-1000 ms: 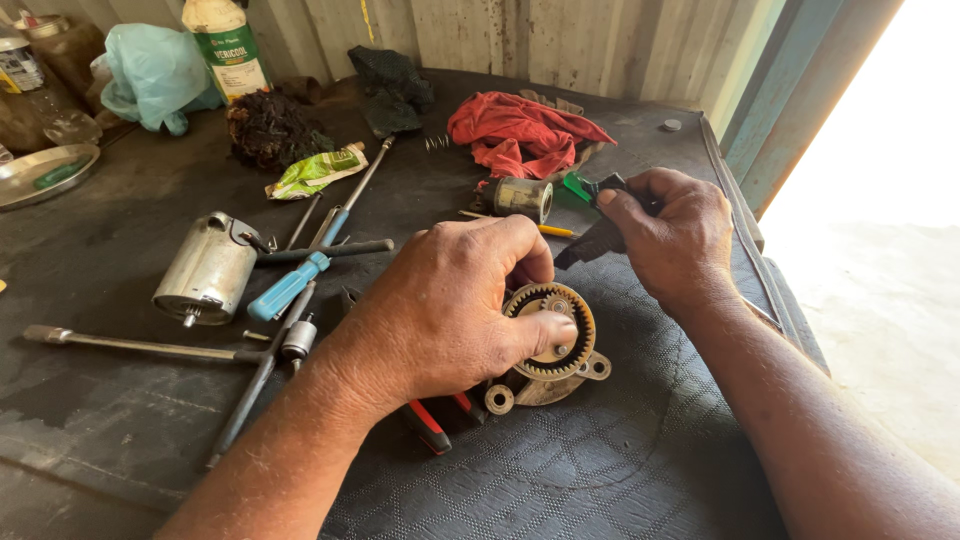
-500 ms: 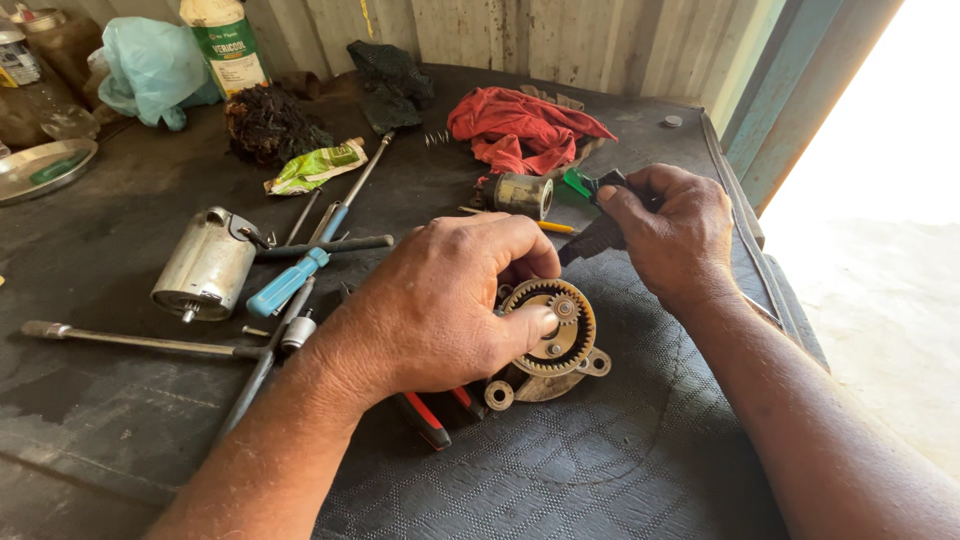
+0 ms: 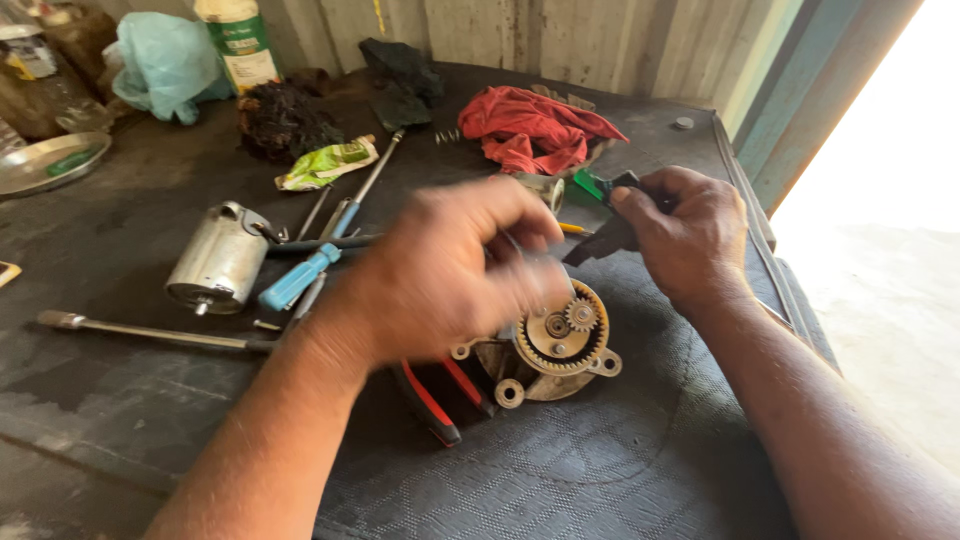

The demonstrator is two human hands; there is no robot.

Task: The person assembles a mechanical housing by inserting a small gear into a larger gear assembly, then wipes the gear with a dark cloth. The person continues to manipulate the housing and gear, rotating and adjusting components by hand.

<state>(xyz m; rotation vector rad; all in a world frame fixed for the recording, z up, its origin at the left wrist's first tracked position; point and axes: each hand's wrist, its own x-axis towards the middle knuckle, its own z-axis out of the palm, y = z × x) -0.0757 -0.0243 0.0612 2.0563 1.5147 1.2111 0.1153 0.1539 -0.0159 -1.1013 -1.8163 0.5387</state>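
A round metal gear housing with a toothed ring and small gears inside lies on the dark mat. My left hand hovers just above its left side, blurred, fingers curled; whether they hold anything I cannot tell. My right hand, to the upper right of the housing, grips a black tool with a green part. Red-handled pliers lie partly under my left forearm.
A silver motor cylinder, a blue-handled screwdriver, a long metal rod and other screwdrivers lie to the left. A red rag, a green packet, a metal plate and a bottle sit at the back. The table edge runs along the right.
My left hand has lifted off the gear housing and moved up and left, uncovering the small gears inside. My right hand has stayed in place with its tool.
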